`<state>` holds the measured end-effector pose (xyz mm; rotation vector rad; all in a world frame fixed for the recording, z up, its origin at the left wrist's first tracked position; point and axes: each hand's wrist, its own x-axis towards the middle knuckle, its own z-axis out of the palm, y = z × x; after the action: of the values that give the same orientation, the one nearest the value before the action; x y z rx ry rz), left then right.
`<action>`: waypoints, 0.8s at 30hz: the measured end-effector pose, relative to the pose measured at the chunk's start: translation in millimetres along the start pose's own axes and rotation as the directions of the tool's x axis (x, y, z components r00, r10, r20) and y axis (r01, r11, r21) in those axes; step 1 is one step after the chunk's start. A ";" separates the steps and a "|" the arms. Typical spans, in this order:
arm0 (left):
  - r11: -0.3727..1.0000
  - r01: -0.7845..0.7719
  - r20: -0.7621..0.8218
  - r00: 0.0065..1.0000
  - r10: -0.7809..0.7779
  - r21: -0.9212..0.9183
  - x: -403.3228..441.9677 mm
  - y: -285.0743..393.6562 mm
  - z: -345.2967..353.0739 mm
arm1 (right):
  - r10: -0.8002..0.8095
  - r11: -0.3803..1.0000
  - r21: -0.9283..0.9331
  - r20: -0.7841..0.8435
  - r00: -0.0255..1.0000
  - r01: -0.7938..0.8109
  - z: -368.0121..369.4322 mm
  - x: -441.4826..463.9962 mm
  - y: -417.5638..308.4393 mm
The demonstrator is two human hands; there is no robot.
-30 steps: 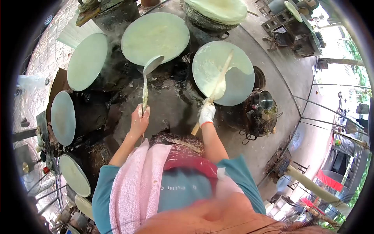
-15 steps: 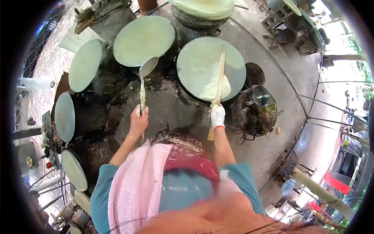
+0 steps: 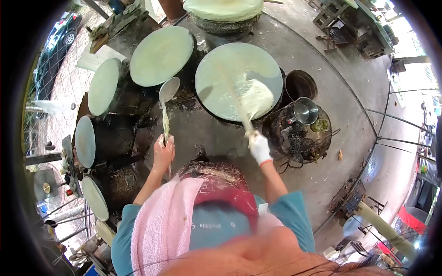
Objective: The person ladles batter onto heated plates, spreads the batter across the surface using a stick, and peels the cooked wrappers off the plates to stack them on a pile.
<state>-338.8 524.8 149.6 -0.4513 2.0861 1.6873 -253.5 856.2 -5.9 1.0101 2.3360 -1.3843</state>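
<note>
My left hand (image 3: 164, 152) is closed round the batter-coated handle of a ladle (image 3: 170, 89), whose round bowl points away from me between two griddles. My right hand (image 3: 259, 148), in a white glove, grips a long flat wooden spatula (image 3: 241, 109), partly blurred by motion. The spatula lies over a large round griddle (image 3: 212, 59) covered with a thin pale layer. To the right of its blade, a thicker white mass of batter (image 3: 258, 97) spreads near the griddle's right edge.
More round griddles with pale surfaces curve round to the left, including one nearby (image 3: 161, 55) and one farther left (image 3: 103, 87). At the right stand a dark bucket (image 3: 300, 86) and a drum-like stand (image 3: 276, 131) bearing a metal pot (image 3: 305, 111). A wire fence borders the left.
The spatula has swung left across the griddle, and the thick batter now shows as a wider mass to its right. My left hand keeps the ladle in nearly the same place.
</note>
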 end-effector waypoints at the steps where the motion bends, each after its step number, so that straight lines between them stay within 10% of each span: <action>1: 1.000 0.009 -0.007 1.000 -0.009 -0.018 1.7 0.7 2.6 | -0.052 0.990 -0.129 0.001 0.999 0.052 3.0 -7.1 14.2; 12: 0.997 0.009 -0.141 0.990 0.001 0.070 -4.8 -23.2 5.9 | -0.228 0.819 -0.572 -0.244 0.942 0.050 -108.1 181.7 -57.4; 15: 1.000 0.004 -0.130 0.992 -0.002 0.015 -0.4 -27.4 7.5 | -0.430 0.831 -0.502 -0.305 0.850 0.241 -83.6 147.3 -99.8; 18: 0.996 -0.040 -0.091 0.995 0.047 0.075 2.9 -23.8 14.2 | -0.610 0.727 0.088 -0.374 0.699 0.681 -40.6 94.2 -58.9; 20: 0.975 -0.133 -0.080 0.986 0.149 0.178 12.0 -33.9 15.8 | -0.346 0.724 0.493 -0.345 0.872 0.482 -49.4 31.5 -48.8; 22: 0.995 -0.059 -0.023 0.998 0.061 0.079 5.9 -10.3 31.6 | -0.022 0.370 0.868 -0.349 0.937 0.332 -19.3 30.1 16.1; 24: 0.998 -0.037 0.030 0.999 0.035 0.043 8.9 2.0 46.2 | 0.185 0.523 0.824 0.143 0.972 -0.220 -33.3 3.3 31.7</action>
<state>-342.1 570.5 138.6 -0.3757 2.1181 1.6549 -230.2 895.6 -11.7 1.3838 1.3425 -2.4498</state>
